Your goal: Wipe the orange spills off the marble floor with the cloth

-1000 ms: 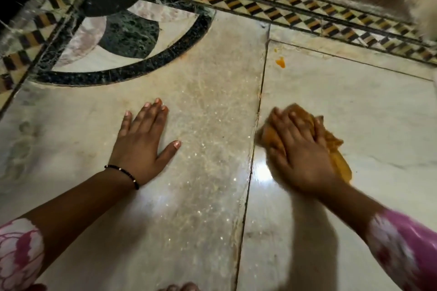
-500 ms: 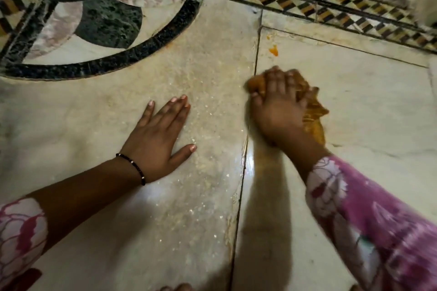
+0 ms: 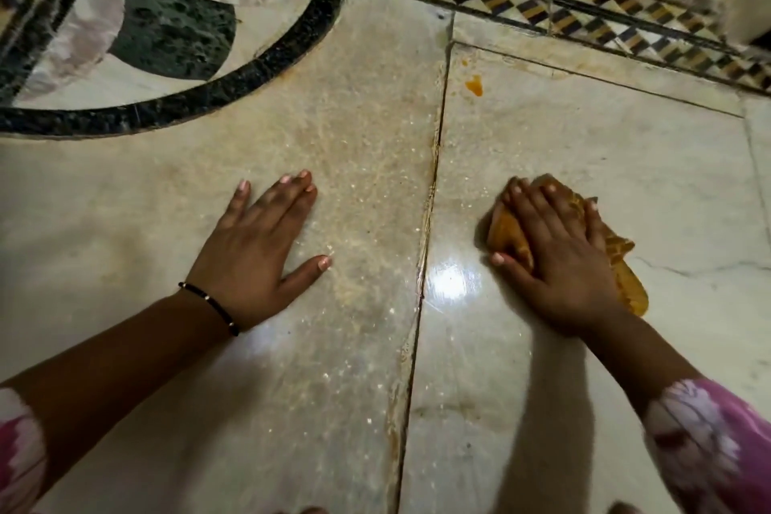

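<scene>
Cloth [image 3: 626, 275] likely soft, limp; bunched at 3 o'clock on marble floor [image 3: 584, 146] | right hand [image 3: 559, 255] flat atop, fingers straight, pressing mid-bunch | left hand [image 3: 258, 255] flat, empty, 9 o'clock | orange spill [image 3: 474, 86] at 12

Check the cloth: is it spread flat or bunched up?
Bunched up. The cloth lies crumpled in folds under the right hand, which presses it onto the floor.

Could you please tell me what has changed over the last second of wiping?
The right hand, pressing the cloth flat, slid it forward toward the orange spill, then drew it back toward the person. The left hand stays flat on the marble floor; the spill is still unwiped.
</scene>
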### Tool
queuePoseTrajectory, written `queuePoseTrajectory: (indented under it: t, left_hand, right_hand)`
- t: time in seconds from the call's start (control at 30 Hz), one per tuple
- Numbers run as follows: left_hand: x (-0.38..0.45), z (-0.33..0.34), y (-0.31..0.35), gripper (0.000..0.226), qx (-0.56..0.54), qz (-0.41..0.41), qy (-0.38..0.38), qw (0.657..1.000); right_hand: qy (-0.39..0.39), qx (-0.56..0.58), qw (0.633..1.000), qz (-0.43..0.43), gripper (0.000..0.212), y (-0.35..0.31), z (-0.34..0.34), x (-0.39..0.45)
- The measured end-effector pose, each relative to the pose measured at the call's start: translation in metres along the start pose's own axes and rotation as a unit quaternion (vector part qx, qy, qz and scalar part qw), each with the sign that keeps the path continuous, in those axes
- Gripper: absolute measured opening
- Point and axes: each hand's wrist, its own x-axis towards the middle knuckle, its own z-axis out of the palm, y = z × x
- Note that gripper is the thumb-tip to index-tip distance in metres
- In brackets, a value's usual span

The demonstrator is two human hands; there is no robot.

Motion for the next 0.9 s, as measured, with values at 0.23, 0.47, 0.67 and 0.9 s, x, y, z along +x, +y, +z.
queuePoseTrajectory:
  t: [0.23, 0.47, 0.67, 0.9]
  left_hand:
    - [0.0, -0.001, 0.002, 0.078, -0.001, 0.003, -0.003, 1.0]
    - [-0.003, -0.001, -0.002, 0.079, -0.006, 0.009, -0.006, 1.0]
    - [-0.001, 0.0, -0.001, 0.079, -0.001, 0.008, -0.003, 1.0]
    - [-0.001, 0.001, -0.002, 0.078, -0.007, 0.01, 0.002, 1.0]
  right_hand:
    - [0.066, 0.086, 0.994, 0.015, 0.059, -0.099, 0.012, -0.018]
    - [-0.016, 0.497, 0.858, -0.129, 0.04, -0.179, -0.022, -0.069]
    - [0.029, 0.631, 0.774, 0.05, 0.041, -0.06, -0.089, -0.018]
    - [0.011, 0.152, 0.952, 0.265, 0.082, -0.048, -0.018, 0.032]
